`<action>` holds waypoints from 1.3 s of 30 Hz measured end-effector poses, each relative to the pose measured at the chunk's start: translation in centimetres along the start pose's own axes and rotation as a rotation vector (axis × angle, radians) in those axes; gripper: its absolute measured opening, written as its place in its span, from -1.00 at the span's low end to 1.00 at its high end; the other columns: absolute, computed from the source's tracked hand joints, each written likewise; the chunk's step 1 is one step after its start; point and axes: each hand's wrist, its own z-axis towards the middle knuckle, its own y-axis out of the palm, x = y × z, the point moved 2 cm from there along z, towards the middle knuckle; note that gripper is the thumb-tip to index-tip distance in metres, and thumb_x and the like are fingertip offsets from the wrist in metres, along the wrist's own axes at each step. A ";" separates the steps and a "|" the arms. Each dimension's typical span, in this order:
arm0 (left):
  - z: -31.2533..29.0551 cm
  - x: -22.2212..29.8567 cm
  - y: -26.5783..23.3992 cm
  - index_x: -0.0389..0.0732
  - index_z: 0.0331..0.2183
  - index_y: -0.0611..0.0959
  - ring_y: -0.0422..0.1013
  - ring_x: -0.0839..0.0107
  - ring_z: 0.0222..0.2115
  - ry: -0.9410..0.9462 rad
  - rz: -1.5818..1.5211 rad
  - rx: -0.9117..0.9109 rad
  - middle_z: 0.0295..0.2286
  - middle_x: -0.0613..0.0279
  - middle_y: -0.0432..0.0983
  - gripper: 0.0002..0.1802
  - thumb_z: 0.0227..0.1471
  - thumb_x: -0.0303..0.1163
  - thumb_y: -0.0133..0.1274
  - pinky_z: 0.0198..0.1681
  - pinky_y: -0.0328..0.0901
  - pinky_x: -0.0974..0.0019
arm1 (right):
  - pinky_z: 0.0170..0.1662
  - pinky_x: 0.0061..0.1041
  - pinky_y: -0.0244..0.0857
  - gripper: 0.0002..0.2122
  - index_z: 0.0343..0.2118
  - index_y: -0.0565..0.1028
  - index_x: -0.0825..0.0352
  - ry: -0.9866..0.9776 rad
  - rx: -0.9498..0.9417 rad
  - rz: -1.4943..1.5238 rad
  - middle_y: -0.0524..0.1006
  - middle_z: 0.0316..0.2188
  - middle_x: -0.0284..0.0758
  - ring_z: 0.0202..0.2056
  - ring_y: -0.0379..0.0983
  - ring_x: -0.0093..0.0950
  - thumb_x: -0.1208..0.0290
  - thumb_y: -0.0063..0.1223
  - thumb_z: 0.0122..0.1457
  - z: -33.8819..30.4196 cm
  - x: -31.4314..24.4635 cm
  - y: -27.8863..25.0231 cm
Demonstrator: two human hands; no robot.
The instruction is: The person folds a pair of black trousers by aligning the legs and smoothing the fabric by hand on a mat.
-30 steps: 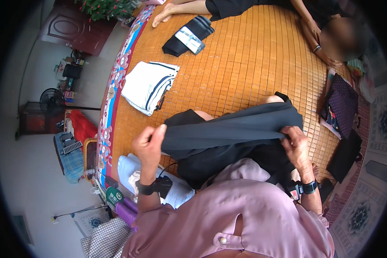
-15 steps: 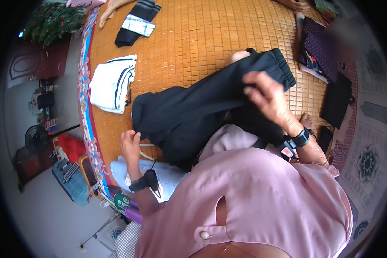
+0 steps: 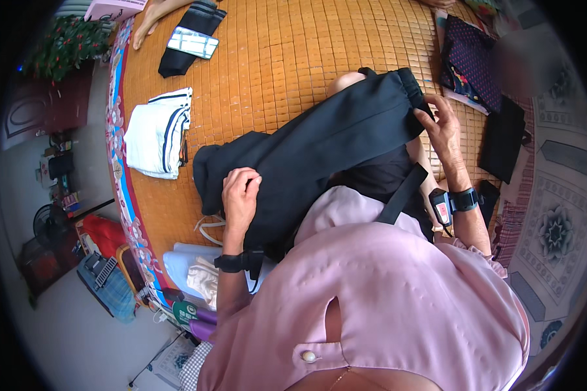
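A pair of black trousers (image 3: 306, 156) lies across my lap and the mat, folded lengthwise, with a gathered elastic end at the upper right. My right hand (image 3: 446, 133) pinches the corner of that elastic end between thumb and forefinger. Toward the other end, my left hand (image 3: 240, 203) rests on the cloth with its fingers curled together on a bit of it. A white cord (image 3: 210, 229) shows beside the trousers near my left wrist. Each wrist wears a black band.
A folded white garment with dark stripes (image 3: 158, 133) lies at left on the woven mat (image 3: 267, 72). Beyond it is a black folded garment (image 3: 188, 55) with a pale patterned piece on top. Dark folded clothes (image 3: 471, 65) sit at right; light blue cloth (image 3: 182, 267) lies near left. Another person's foot (image 3: 143, 29) shows far left.
My right hand has come down from above the trousers to grip the elastic end's corner. The left hand has moved right, from the trousers' left edge onto the cloth.
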 end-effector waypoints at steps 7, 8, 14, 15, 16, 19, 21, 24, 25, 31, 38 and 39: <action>-0.9 -2.2 -2.0 -0.29 -0.45 0.50 0.35 0.37 -0.49 -0.308 -0.107 0.178 -0.50 0.19 0.41 -0.97 -0.02 -0.53 0.00 -0.39 0.24 0.37 | -0.29 -0.48 0.29 -0.66 -0.27 0.49 0.41 0.176 -0.111 0.226 0.51 -0.45 -0.18 -0.38 0.44 -0.38 0.23 0.16 -0.01 3.3 -0.3 0.1; -0.8 -2.6 -2.3 -0.29 -0.43 0.50 0.36 0.31 -0.49 -0.329 -0.087 0.173 -0.49 0.17 0.42 -0.96 -0.02 -0.53 -0.02 -0.38 0.25 0.35 | -0.33 -0.54 0.26 -0.72 -0.32 0.49 0.38 0.222 -0.136 0.333 0.50 -0.48 -0.27 -0.41 0.42 -0.48 0.26 0.15 -0.01 3.7 -0.1 0.1; 1.2 -6.4 -2.8 -0.26 -0.33 0.54 0.39 0.21 -0.34 -0.354 -0.008 0.109 -0.37 0.11 0.46 -0.85 -0.05 -0.52 -0.01 -0.26 0.26 0.30 | -0.24 -0.74 0.17 -0.93 -0.44 0.46 0.27 0.219 -0.054 0.961 0.47 -0.45 -0.53 -0.38 0.35 -0.73 0.59 0.02 0.01 2.6 -1.7 -3.2; 1.5 -6.7 -2.9 -0.26 -0.31 0.55 0.38 0.20 -0.28 -0.290 0.015 0.099 -0.34 0.10 0.46 -0.83 -0.05 -0.50 0.00 -0.21 0.25 0.29 | -0.19 -0.70 0.17 -0.92 -0.42 0.46 0.28 0.234 -0.016 1.012 0.47 -0.42 -0.50 -0.33 0.35 -0.70 0.60 0.01 0.01 1.7 -1.8 -4.0; 2.0 -6.8 -2.8 -0.25 -0.29 0.55 0.38 0.19 -0.23 -0.216 0.035 0.085 -0.30 0.09 0.46 -0.80 -0.06 -0.47 0.02 -0.15 0.25 0.29 | -0.06 -0.62 0.13 -0.87 -0.34 0.47 0.31 0.200 -0.050 1.041 0.48 -0.32 -0.44 -0.22 0.35 -0.63 0.60 -0.04 0.02 1.0 1.3 -4.6; 2.3 -7.6 -2.5 -0.24 -0.28 0.55 0.37 0.17 -0.17 -0.237 0.080 0.004 -0.27 0.10 0.47 -0.77 -0.06 -0.41 0.05 -0.10 0.23 0.29 | -0.02 -0.59 0.14 -0.83 -0.28 0.46 0.34 0.248 0.011 1.207 0.49 -0.28 -0.38 -0.19 0.37 -0.57 0.59 -0.06 0.03 0.0 3.3 -4.6; 2.4 -7.9 -2.3 -0.24 -0.28 0.56 0.37 0.23 -0.17 -0.235 0.022 -0.046 -0.26 0.14 0.46 -0.78 -0.05 -0.40 0.05 -0.10 0.23 0.32 | 0.01 -0.55 0.14 -0.78 -0.21 0.43 0.36 0.292 0.024 1.251 0.48 -0.22 -0.35 -0.15 0.37 -0.53 0.56 -0.07 0.04 -0.7 5.6 -4.3; 2.2 -7.8 -2.4 -0.24 -0.29 0.57 0.37 0.29 -0.18 -0.236 -0.079 -0.114 -0.25 0.17 0.46 -0.79 -0.03 -0.40 0.06 -0.09 0.22 0.36 | 0.00 -0.56 0.13 -0.81 -0.25 0.45 0.37 0.421 -0.047 1.263 0.48 -0.25 -0.37 -0.15 0.35 -0.57 0.55 -0.04 0.03 -1.8 6.1 -2.7; 1.3 -7.9 -3.1 -0.25 -0.30 0.58 0.38 0.29 -0.17 -0.215 -0.095 -0.052 -0.25 0.17 0.47 -0.80 -0.04 -0.41 0.06 -0.08 0.21 0.37 | 0.05 -0.53 0.09 -0.73 -0.14 0.42 0.38 0.416 -0.107 1.230 0.45 -0.16 -0.36 -0.08 0.31 -0.55 0.49 -0.03 0.06 -2.2 4.5 -2.2; -4.0 -10.3 -5.9 -0.24 -0.35 0.58 0.40 0.32 -0.29 -0.343 -0.214 0.038 -0.34 0.18 0.47 -0.83 -0.06 -0.41 0.09 -0.22 0.27 0.38 | 0.06 -0.51 0.10 -0.71 -0.12 0.42 0.36 0.491 -0.267 1.036 0.48 -0.20 -0.37 -0.11 0.35 -0.55 0.48 0.05 0.06 -3.9 2.7 -1.1; -10.6 -10.8 -7.9 -0.27 -0.33 0.60 0.36 0.56 -0.40 -0.464 -0.252 0.069 -0.37 0.32 0.47 -0.82 -0.02 -0.40 0.09 -0.29 0.25 0.49 | -0.09 -0.53 0.25 -0.78 -0.21 0.42 0.35 0.221 -0.113 1.202 0.50 -0.28 -0.31 -0.24 0.43 -0.50 0.56 0.03 0.03 -2.1 2.9 -4.5; -11.4 -10.1 -7.9 -0.26 -0.36 0.60 0.37 0.54 -0.42 -0.495 -0.326 0.002 -0.42 0.31 0.48 -0.82 -0.06 -0.39 0.11 -0.31 0.26 0.48 | -0.10 -0.50 0.26 -0.78 -0.20 0.41 0.34 0.201 -0.070 1.194 0.50 -0.28 -0.31 -0.24 0.43 -0.49 0.54 0.02 0.04 -2.2 2.5 -5.7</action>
